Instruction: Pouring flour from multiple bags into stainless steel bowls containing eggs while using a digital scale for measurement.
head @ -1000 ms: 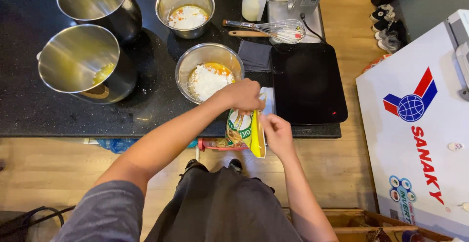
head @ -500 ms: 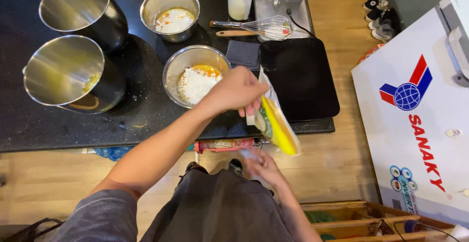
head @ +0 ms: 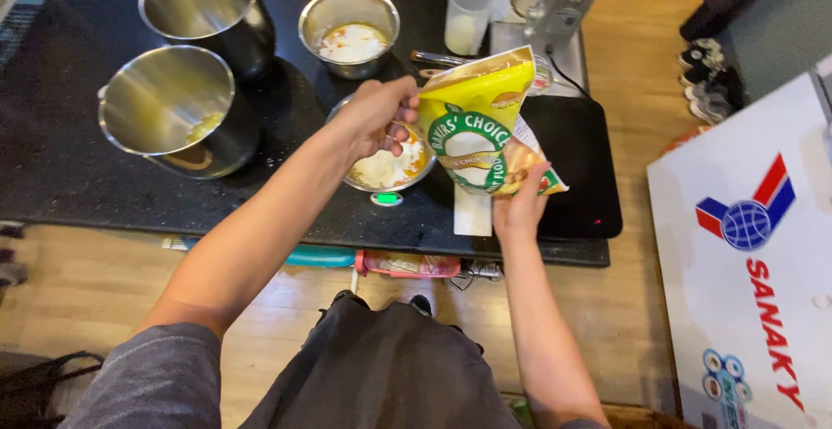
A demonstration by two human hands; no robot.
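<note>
Both hands tilt a yellow-and-green flour bag (head: pixel 478 126) above the bowl (head: pixel 386 173).

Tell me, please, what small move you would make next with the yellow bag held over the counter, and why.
Probably tip the yellow bag a little further toward the steel bowl. The left hand grips its top edge right above that bowl, which already holds white powder, while the right hand props the bag's bottom from beneath. The bag sits beside the bowl, not yet over it.
</note>
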